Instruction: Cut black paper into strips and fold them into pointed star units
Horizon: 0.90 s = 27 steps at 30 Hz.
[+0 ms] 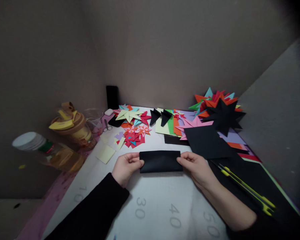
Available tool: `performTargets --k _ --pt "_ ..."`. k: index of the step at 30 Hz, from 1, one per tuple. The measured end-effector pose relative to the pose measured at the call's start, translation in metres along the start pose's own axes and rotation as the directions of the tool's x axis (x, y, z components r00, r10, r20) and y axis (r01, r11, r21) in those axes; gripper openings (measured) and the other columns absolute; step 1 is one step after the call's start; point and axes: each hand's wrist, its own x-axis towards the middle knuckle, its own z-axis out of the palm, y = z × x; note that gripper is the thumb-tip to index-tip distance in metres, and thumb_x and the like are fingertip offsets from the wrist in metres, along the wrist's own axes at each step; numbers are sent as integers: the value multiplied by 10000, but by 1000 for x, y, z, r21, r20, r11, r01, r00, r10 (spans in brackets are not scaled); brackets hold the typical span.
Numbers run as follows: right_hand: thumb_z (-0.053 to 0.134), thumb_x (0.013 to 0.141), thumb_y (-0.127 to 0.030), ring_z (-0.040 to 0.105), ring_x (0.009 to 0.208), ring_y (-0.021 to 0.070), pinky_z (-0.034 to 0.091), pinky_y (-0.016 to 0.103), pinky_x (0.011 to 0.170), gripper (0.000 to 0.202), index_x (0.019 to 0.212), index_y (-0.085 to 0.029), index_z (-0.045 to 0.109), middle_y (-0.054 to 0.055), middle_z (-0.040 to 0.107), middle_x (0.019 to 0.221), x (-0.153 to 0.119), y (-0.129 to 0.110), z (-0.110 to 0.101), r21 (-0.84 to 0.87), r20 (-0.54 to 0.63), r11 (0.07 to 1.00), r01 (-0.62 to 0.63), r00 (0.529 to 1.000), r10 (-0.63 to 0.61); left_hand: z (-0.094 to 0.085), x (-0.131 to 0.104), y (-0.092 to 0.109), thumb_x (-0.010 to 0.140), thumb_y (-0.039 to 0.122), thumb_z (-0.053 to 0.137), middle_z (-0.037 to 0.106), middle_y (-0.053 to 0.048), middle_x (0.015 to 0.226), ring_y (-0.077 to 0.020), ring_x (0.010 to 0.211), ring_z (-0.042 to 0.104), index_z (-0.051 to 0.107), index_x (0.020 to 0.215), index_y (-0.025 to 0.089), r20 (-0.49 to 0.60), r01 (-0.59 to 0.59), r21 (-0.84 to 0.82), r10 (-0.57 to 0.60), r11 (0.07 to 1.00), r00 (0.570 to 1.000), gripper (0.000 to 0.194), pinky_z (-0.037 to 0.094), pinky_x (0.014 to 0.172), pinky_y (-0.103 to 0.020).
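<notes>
A black paper (161, 162), folded into a long rectangle, is stretched level between my two hands just above the white mat. My left hand (126, 166) pinches its left end, with the thumb on the near face. At the right end my right hand (195, 164) grips it the same way. Two small black folded pieces (161, 116) lie beyond it near the wall. Just past my right hand rests a flat black sheet (205, 141), and a yellow utility knife (247, 188) lies on more black paper to the right.
Colourful folded paper stars (132, 130) spread across the back left, near small scissors (107, 126) and a dark phone (112, 97). Large layered stars (225, 113) stand at the back right. A bottle (50, 150) and a lidded cup (75, 128) line the left side.
</notes>
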Motion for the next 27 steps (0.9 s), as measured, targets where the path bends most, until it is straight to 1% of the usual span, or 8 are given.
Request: performTargets --k 6,13,19,27 --pt "750 612 -341 352 471 79 236 226 446 255 606 -167 564 -45 455 505 -1 -1 1 -7 3 1000 21 1000 -21 3 -2 4 432 176 835 645 20 551 -72 500 571 614 730 117 -5 10 7 -10 1000 1000 375 440 545 -182" --pt "745 621 -349 331 456 74 207 227 433 253 619 -170 566 -47 453 495 -1 -1 1 -9 7 1000 0 1000 0 2 -1 2 440 179 828 641 24 537 -70 487 564 609 718 119 -17 -2 29 2 1000 1000 359 435 529 -179" --pt "754 614 -328 362 482 78 236 226 459 244 611 -166 572 -45 469 510 -1 -1 1 6 3 1000 11 1000 -11 2 0 0 450 180 823 638 23 532 -69 483 561 609 713 118 -23 -8 59 9 998 1000 344 433 525 -179" --pt "747 628 -313 360 491 76 238 225 471 225 610 -169 574 -53 460 521 0 0 1 12 16 1000 21 1000 -21 2 0 2 434 190 826 644 17 538 -78 485 566 611 691 126 -37 -6 72 9 997 999 342 435 527 -187"
